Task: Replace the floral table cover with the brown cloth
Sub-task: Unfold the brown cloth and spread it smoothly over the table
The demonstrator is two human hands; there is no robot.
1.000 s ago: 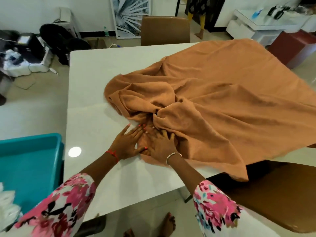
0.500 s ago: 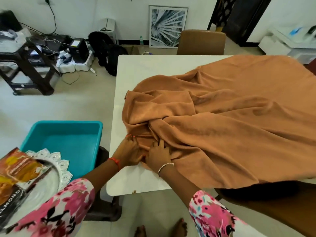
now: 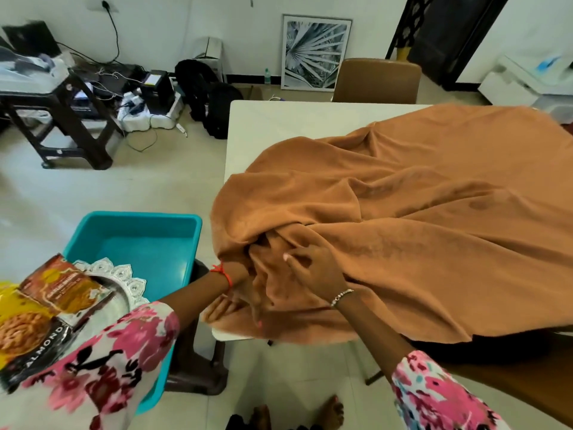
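Observation:
A brown cloth (image 3: 403,212) lies bunched and wrinkled over most of the white table (image 3: 294,122), hanging over its near edge and left side. My left hand (image 3: 238,293) is at the near left corner, partly buried in the folds and holding the cloth there. My right hand (image 3: 316,271) rests on top just beside it, fingers curled into a fold. No floral cover is in view.
A teal tub (image 3: 133,243) sits on a dark stool (image 3: 198,367) left of the table. A silver tray (image 3: 108,283) with snack packets (image 3: 28,336) is at lower left. One brown chair (image 3: 376,80) stands at the far side, another (image 3: 511,383) at the near right.
Both hands have drawn the bunched cloth left and toward me, so it now covers the table's near left corner and edge. The view has shifted left.

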